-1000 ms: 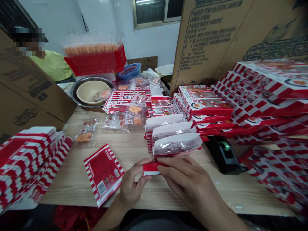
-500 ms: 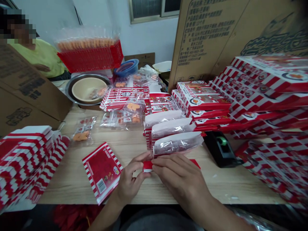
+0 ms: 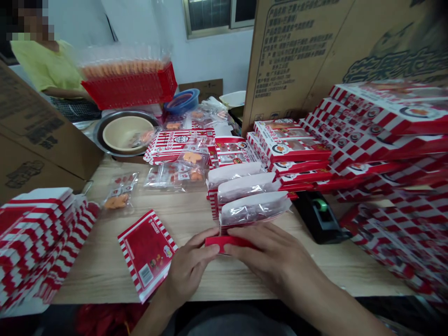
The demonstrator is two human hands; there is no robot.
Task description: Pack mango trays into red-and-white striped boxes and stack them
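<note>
Both hands press on a red carton at the near middle of the table. My left hand has its thumb on the carton's left end, with the fingers curled behind. My right hand lies over its right part and hides most of it, its thumb near the left thumb. Just beyond stand several red-and-white striped cartons in a row, with white flaps raised; the nearest open carton shows a clear film window. To the left lies a flat red carton with a barcode.
Folded striped cartons are stacked at left. Filled boxes pile up at right beside a black tape dispenser. Bagged orange pieces and a cream bowl sit farther back. A person in yellow is behind a cardboard box.
Both thumbs have come onto the near side of the red carton, and more of its red panel shows. The person at the back has shifted. My view has moved slightly.
</note>
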